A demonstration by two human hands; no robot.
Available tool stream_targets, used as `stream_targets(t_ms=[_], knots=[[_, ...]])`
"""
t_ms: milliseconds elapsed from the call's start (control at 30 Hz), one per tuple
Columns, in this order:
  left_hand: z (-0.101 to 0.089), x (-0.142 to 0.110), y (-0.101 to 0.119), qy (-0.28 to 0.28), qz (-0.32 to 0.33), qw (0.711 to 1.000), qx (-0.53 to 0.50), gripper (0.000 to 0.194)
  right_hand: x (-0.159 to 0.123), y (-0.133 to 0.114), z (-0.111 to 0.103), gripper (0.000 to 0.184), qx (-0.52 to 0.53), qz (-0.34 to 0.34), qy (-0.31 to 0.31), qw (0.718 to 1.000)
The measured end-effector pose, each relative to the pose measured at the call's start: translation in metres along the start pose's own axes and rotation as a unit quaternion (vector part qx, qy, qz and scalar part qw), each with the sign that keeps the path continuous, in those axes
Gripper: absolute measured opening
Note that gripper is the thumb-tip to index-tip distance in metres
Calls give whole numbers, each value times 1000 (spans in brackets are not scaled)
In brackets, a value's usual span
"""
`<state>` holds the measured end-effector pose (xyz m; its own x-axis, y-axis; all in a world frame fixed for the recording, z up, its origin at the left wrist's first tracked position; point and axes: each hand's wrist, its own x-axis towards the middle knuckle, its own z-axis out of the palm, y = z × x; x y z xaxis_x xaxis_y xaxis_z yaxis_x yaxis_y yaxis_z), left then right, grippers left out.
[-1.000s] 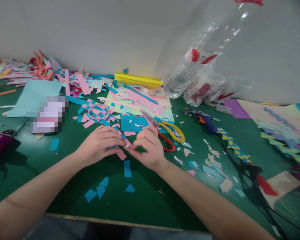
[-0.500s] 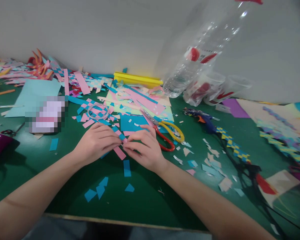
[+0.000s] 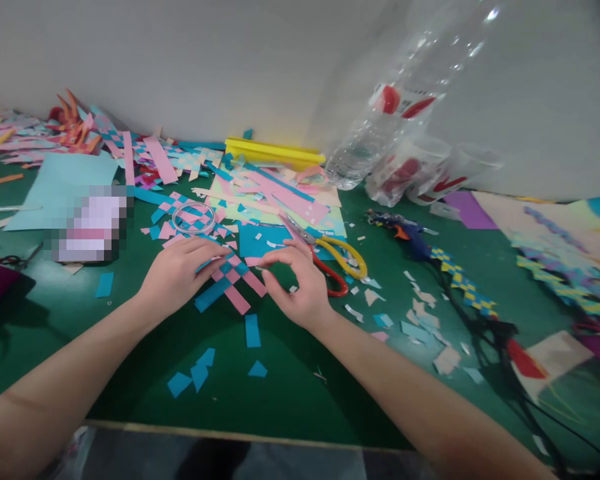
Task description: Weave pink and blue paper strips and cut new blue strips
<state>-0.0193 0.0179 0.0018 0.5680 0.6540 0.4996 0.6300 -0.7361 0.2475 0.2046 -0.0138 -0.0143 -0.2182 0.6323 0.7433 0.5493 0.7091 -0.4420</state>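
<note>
A small checkered weave of blue and pink paper strips [image 3: 234,270] lies low over the table, its loose strip ends fanning toward me. My left hand [image 3: 183,275] is closed on the weave's left side, thumb below and fingers above. Just right of the weave, my right hand [image 3: 297,283] is apart from it, thumb and forefinger tips pinched together. A tiny pale bit shows at those tips, too small to name. Behind my left hand, a clear ring-shaped roll [image 3: 194,218] rests on more woven paper. Scissors [image 3: 337,257] with yellow and red handles lie beyond my right hand.
Blue scraps [image 3: 199,373] lie near the table's front edge. A blurred phone [image 3: 93,227] is at left on light blue paper [image 3: 65,180]. A tilted plastic bottle [image 3: 395,110] and cups [image 3: 460,170] stand by the wall. At right is a blue glue gun [image 3: 415,243] with a dark cable.
My right hand has come off the weave and drawn slightly to the right, uncovering its checkered part and strip ends. My left hand keeps its hold. The view has shifted a little.
</note>
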Motion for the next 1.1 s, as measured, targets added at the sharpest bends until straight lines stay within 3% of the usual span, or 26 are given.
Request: stream_targets(t_ms=[167,333,567,867,1100], knots=[[0,1,1,-44,-95,994,17,30,-3,3,2,21,16,6,-51,999],[0,1,2,-57,-145,988,24,29,-4,-1,2,18,-5,-28,-106,994],[3,0,-2,-46,-169,984,-7,25,-5,-2,0,24,-78,-82,-119,986],[-1,0,7,-57,-164,979,-108,22,-10,5,2,37,-107,-45,-118,986],[-1,-4,19,-110,-192,955,-199,18,-8,5,2,39,-93,-47,-120,987]])
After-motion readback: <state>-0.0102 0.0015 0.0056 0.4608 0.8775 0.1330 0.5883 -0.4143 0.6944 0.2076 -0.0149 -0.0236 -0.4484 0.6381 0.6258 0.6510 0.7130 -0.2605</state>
